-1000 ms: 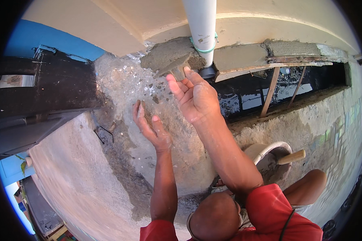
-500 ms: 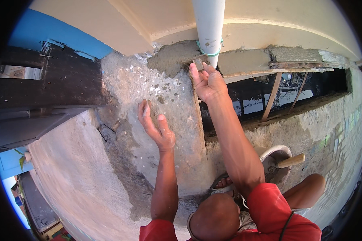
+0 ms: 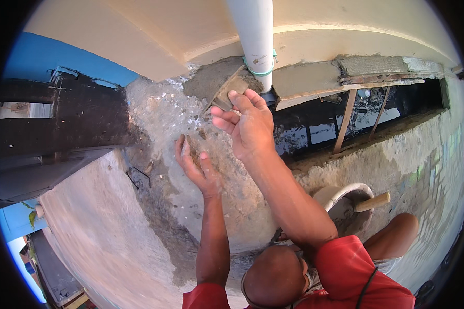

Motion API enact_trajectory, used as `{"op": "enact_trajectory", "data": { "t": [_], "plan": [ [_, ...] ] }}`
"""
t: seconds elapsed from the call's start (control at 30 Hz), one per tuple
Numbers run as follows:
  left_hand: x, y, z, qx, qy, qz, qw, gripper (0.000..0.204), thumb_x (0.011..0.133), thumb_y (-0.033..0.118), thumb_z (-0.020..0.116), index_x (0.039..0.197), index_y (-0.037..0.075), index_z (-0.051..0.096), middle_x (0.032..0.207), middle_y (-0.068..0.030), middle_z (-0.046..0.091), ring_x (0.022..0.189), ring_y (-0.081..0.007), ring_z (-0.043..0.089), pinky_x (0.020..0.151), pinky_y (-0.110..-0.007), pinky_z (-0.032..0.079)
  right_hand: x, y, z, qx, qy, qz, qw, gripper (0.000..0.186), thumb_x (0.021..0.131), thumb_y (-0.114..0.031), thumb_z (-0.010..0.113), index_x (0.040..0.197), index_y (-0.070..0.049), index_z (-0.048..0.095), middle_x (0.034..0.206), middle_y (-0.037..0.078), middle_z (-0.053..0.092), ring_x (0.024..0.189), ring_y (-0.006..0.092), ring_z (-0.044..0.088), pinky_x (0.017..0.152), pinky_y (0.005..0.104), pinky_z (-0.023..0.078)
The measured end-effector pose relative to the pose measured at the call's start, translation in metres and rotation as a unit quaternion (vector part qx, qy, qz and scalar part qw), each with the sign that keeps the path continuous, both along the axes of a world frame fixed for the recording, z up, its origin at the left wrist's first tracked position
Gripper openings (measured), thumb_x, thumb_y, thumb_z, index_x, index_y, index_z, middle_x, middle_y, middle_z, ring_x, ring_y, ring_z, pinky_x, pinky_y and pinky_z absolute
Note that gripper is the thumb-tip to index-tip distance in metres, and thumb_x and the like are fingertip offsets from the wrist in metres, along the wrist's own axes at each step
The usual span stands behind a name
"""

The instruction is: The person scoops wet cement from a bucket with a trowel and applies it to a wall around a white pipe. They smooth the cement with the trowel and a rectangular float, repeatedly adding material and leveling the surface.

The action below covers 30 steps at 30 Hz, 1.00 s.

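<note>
My right hand pinches a small flat piece of wood, grey with mortar, between thumb and fingers. The piece lies tilted against a patch of wet grey mortar, at the foot of a white pipe. A green tie rings the pipe's lower end. Lower left, my left hand is open over the rough concrete slab, fingers loosely bent and thumb apart, with nothing in it. My right forearm hides part of the slab and the edge of the opening.
Right of the pipe a long dark opening is crossed by wooden sticks. A bucket of grey mix stands near my right knee, with a wooden handle over its rim. A bent wire and dark metalwork are at left.
My right hand has moved left from the pipe's foot, bringing the wood piece onto the mortar patch, where more of it shows. The left hand has barely shifted.
</note>
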State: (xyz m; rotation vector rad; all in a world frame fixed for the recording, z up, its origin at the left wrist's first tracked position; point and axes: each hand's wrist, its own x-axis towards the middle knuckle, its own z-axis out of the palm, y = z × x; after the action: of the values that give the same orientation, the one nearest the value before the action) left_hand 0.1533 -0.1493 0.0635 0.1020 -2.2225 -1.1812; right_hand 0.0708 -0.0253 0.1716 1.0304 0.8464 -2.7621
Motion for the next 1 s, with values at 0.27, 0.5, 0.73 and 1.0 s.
{"op": "enact_trajectory", "data": {
  "t": [0.27, 0.5, 0.73, 1.0],
  "plan": [
    [-0.001, -0.001, 0.002, 0.001, 0.007, 0.014, 1.000, 0.050, 0.095, 0.028, 0.052, 0.131, -0.006, 0.049, 0.141, -0.0230, 0.044, 0.133, -0.0368, 0.040, 0.112, -0.048, 0.028, 0.032, 0.046, -0.056, 0.616, 0.091, 0.166, 0.765, 0.050, 0.081, -0.007, 0.067, 0.128, 0.000, 0.052, 0.082, 0.015, 0.064, 0.072, 0.0244, 0.066, 0.070, 0.0383, 0.052],
    [-0.002, 0.002, 0.006, -0.011, 0.004, 0.007, 1.000, 0.048, 0.095, 0.028, 0.052, 0.130, -0.006, 0.049, 0.139, -0.0246, 0.045, 0.131, -0.0396, 0.040, 0.110, -0.051, 0.029, -0.006, 0.032, -0.059, 0.722, 0.192, 0.167, 0.643, 0.045, 0.080, -0.006, 0.064, 0.124, -0.001, 0.053, 0.102, 0.023, 0.066, 0.086, 0.0405, 0.066, 0.072, 0.0468, 0.054],
    [-0.002, 0.001, 0.005, -0.013, -0.001, -0.002, 1.000, 0.049, 0.096, 0.029, 0.052, 0.130, -0.005, 0.048, 0.139, -0.0245, 0.044, 0.133, -0.0398, 0.039, 0.111, -0.052, 0.028, -0.033, 0.011, -0.062, 0.735, 0.231, 0.167, 0.616, 0.042, 0.080, -0.007, 0.064, 0.121, -0.003, 0.058, 0.103, 0.021, 0.067, 0.086, 0.0402, 0.066, 0.075, 0.0471, 0.053],
    [-0.001, 0.001, 0.003, -0.001, 0.004, 0.007, 1.000, 0.050, 0.097, 0.031, 0.052, 0.131, -0.006, 0.049, 0.141, -0.0236, 0.044, 0.134, -0.0378, 0.039, 0.112, -0.050, 0.028, -0.018, -0.027, -0.046, 0.718, 0.332, 0.239, 0.563, 0.044, 0.081, -0.010, 0.065, 0.123, -0.004, 0.058, 0.103, 0.017, 0.065, 0.090, 0.0368, 0.065, 0.075, 0.0460, 0.054]
  ]
}}
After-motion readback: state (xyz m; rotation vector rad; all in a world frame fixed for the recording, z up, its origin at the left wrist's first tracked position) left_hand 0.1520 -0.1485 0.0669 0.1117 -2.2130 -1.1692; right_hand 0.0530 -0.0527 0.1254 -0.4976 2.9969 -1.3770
